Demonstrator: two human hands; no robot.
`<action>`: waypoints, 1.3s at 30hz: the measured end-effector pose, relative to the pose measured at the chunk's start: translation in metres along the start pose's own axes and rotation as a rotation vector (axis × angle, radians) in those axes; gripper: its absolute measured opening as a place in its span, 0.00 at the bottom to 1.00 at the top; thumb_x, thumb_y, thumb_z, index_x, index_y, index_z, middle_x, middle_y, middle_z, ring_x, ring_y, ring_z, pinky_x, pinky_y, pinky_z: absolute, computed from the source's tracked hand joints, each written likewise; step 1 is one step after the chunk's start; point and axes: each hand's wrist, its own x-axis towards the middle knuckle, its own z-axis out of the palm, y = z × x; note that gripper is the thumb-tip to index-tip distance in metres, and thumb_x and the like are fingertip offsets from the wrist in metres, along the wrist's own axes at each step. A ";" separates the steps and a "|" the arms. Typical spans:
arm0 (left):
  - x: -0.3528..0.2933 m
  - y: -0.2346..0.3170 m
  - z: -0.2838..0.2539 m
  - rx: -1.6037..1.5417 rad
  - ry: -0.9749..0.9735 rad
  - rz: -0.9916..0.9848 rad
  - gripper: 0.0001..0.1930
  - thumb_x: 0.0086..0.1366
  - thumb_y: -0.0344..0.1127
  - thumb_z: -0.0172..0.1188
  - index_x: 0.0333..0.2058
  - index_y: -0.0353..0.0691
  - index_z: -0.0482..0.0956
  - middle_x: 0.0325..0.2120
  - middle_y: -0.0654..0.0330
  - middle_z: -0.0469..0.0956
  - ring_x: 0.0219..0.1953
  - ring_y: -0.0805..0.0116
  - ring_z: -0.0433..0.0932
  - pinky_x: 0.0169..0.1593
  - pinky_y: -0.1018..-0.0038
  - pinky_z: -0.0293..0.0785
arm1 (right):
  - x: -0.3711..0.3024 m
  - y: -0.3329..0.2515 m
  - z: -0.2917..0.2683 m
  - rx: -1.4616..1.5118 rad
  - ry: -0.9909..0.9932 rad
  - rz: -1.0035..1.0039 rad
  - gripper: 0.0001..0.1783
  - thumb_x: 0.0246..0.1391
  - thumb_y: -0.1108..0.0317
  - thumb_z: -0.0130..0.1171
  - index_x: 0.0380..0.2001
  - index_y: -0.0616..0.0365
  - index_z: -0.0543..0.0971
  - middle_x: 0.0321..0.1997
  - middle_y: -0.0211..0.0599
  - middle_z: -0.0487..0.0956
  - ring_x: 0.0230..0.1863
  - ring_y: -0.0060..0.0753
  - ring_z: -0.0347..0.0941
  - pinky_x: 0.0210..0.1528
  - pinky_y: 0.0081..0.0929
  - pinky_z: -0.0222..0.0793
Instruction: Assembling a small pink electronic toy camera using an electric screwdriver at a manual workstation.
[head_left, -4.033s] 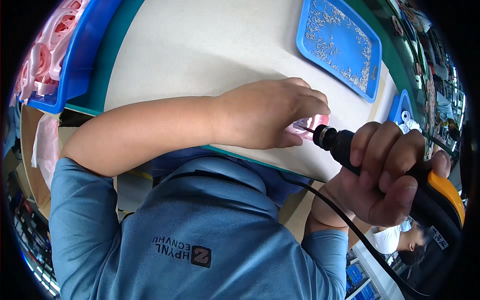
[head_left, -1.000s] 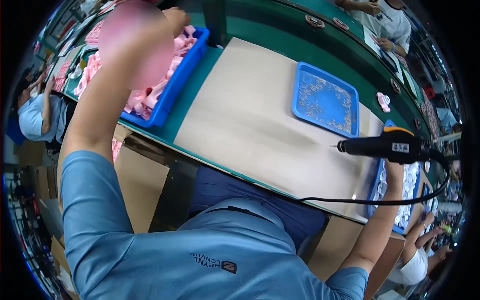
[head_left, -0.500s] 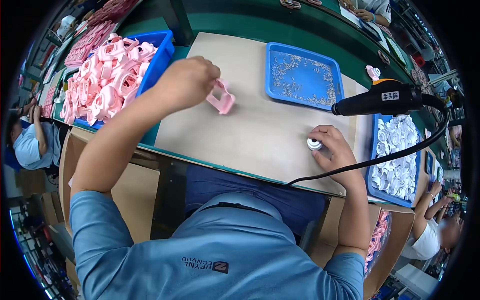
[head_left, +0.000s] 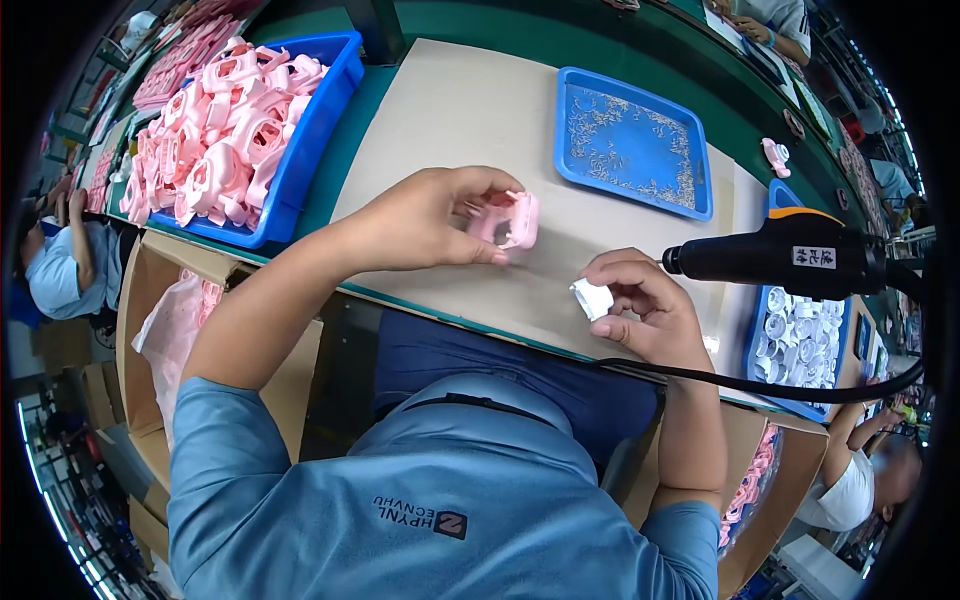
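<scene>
My left hand (head_left: 440,218) is closed around a pink plastic housing (head_left: 522,222), a small frame with an opening through it, held above the tan board (head_left: 430,125). Between the thumb and fingers of my right hand (head_left: 645,305) is a white round plastic cap (head_left: 592,299), tipped on its side. The two parts face each other with a gap between them. A black electric screwdriver (head_left: 780,255) with an orange stripe hangs just above and right of my right hand, its tip pointing left.
A blue bin (head_left: 300,160) heaped with pink housings stands at the left. Toward the back lies a blue tray (head_left: 625,140) of small screws. White caps fill another blue bin (head_left: 757,385) at the right. The screwdriver's black cable (head_left: 720,381) crosses over my right forearm.
My left hand has brought the pink housing right and nearer, toward my right hand. My right hand has lifted the white cap and turned it sideways. The view has shifted slightly.
</scene>
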 end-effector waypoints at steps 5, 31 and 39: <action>-0.013 -0.008 0.041 -1.400 0.084 0.176 0.35 0.49 0.34 0.73 0.55 0.36 0.67 0.55 0.50 0.70 0.55 0.61 0.72 0.56 0.65 0.71 | 0.026 -0.011 0.018 0.411 0.032 -0.091 0.23 0.50 0.80 0.61 0.50 0.68 0.70 0.53 0.46 0.70 0.49 0.29 0.71 0.45 0.20 0.73; 0.001 0.014 0.041 -0.692 0.278 0.186 0.33 0.48 0.30 0.71 0.54 0.36 0.69 0.52 0.55 0.72 0.53 0.64 0.72 0.55 0.66 0.71 | 0.005 -0.028 0.009 -0.716 0.211 -0.074 0.19 0.40 0.61 0.73 0.35 0.58 0.80 0.28 0.34 0.78 0.23 0.24 0.72 0.24 0.19 0.66; 0.044 0.031 0.048 -0.129 0.117 0.211 0.30 0.47 0.36 0.71 0.50 0.38 0.73 0.46 0.56 0.73 0.52 0.57 0.68 0.54 0.67 0.68 | -0.013 -0.047 -0.036 -0.210 0.649 -0.430 0.46 0.45 0.53 0.69 0.60 0.67 0.59 0.43 0.48 0.74 0.42 0.40 0.73 0.52 0.39 0.67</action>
